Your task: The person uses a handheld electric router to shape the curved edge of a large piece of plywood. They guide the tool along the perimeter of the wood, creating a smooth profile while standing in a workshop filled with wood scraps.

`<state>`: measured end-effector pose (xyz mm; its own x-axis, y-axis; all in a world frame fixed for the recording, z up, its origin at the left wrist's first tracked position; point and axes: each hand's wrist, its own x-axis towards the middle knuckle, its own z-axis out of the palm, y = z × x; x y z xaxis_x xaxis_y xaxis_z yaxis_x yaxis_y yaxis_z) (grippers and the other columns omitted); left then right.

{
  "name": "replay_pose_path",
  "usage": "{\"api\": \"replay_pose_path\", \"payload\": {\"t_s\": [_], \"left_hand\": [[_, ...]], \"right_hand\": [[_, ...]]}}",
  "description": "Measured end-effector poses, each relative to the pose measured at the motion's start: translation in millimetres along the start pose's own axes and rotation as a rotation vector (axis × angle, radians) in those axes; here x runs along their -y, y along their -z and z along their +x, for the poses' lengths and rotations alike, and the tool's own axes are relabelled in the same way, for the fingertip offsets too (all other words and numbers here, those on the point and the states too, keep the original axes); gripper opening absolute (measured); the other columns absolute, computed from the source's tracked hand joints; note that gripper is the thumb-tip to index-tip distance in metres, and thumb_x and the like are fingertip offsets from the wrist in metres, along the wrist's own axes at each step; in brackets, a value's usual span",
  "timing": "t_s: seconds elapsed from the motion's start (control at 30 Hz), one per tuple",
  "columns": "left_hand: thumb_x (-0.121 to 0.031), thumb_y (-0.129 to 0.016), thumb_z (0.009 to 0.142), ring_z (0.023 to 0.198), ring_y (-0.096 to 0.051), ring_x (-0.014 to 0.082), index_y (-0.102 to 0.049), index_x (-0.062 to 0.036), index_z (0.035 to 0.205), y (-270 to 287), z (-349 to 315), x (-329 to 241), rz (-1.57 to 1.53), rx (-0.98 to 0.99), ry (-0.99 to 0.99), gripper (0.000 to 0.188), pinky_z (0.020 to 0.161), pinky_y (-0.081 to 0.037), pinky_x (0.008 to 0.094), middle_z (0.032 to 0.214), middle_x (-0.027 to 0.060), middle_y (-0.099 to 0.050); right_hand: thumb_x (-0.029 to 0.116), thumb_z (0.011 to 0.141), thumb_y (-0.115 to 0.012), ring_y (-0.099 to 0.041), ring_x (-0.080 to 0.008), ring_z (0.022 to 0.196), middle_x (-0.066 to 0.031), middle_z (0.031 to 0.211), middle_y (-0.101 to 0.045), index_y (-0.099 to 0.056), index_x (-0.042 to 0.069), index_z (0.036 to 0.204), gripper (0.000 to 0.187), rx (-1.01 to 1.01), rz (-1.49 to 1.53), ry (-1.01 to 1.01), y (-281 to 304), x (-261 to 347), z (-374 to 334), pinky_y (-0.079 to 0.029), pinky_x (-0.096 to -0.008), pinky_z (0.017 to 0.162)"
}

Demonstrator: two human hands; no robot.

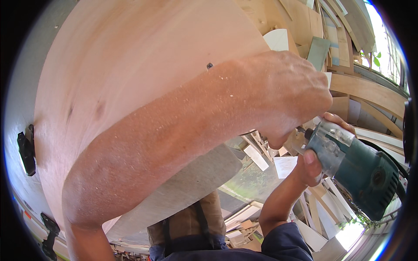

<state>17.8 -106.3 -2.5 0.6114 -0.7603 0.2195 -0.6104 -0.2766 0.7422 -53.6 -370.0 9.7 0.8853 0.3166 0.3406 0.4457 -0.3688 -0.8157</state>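
Note:
My left forearm reaches across a large pale plywood panel, dusted with small wood specks. At the panel's right end my left hand is curled, its back toward me and its fingers hidden. My right hand grips a green trim router by its clear guard end, thumb on the near side and fingers on the far side. The router is tilted, and its bit points left, close to my left hand. Whether the bit touches anything I cannot tell.
Black clamp-like pieces sit along the panel's left edge. A small dark spot marks the panel. A grey board lies below my forearm. Stacked wood offcuts and scattered strips fill the right side, with a white sheet among them.

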Motion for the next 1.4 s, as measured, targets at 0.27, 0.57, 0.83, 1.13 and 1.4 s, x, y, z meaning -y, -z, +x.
{"api": "replay_pose_path", "payload": {"t_s": [0.27,0.57,0.83,1.13,1.4], "left_hand": [[-0.017,-0.093,0.063,0.094,-0.078,0.0292,-0.084,-0.0024,0.100,6.1,5.3,-0.6,0.042,0.054,0.050,0.041,0.085,-0.064,0.0397,0.098,0.0133,-0.080],[-0.018,-0.092,0.063,0.096,-0.078,0.0306,-0.085,-0.0037,0.099,1.5,5.6,1.5,0.071,0.028,-0.001,0.039,0.084,-0.064,0.0405,0.098,0.0135,-0.079],[-0.015,-0.096,0.059,0.095,-0.075,0.0350,-0.080,0.0016,0.096,2.6,-8.7,1.4,-0.001,-0.089,-0.035,0.043,0.084,-0.061,0.0445,0.093,0.0175,-0.074],[-0.008,-0.095,0.057,0.100,-0.076,0.0330,-0.082,-0.0001,0.110,29.4,-0.9,-7.5,0.021,0.130,0.082,0.055,0.092,-0.061,0.0425,0.098,0.0184,-0.077],[-0.008,-0.095,0.057,0.105,-0.075,0.0328,-0.081,0.0002,0.113,13.2,-9.4,5.4,-0.024,-0.051,-0.032,0.058,0.095,-0.060,0.0423,0.102,0.0178,-0.077]], "right_hand": [[0.014,0.073,-0.091,-0.061,-0.0327,0.136,-0.0228,0.138,-0.061,-0.031,0.008,0.153,0.101,0.211,-0.122,0.036,16.0,5.3,11.2,-0.041,-0.0560,0.125],[0.015,0.073,-0.092,-0.062,-0.0332,0.134,-0.0210,0.134,-0.064,-0.035,0.010,0.152,0.098,0.114,-0.112,0.026,5.9,9.2,8.1,-0.031,-0.0656,0.127],[0.013,0.071,-0.092,-0.062,-0.0345,0.134,-0.0218,0.133,-0.065,-0.037,0.009,0.151,0.097,0.028,-0.037,-0.004,-0.9,6.4,0.4,-0.030,-0.0671,0.127],[0.025,0.071,-0.091,-0.061,-0.0322,0.127,-0.0233,0.132,-0.063,-0.041,0.002,0.145,0.092,-0.102,-0.099,-0.003,-25.3,10.0,0.8,-0.041,-0.0456,0.117],[0.028,0.071,-0.091,-0.061,-0.0324,0.124,-0.0248,0.130,-0.064,-0.042,0.000,0.144,0.092,-0.095,-0.098,0.016,-24.1,10.9,2.8,-0.042,-0.0435,0.115]]}}
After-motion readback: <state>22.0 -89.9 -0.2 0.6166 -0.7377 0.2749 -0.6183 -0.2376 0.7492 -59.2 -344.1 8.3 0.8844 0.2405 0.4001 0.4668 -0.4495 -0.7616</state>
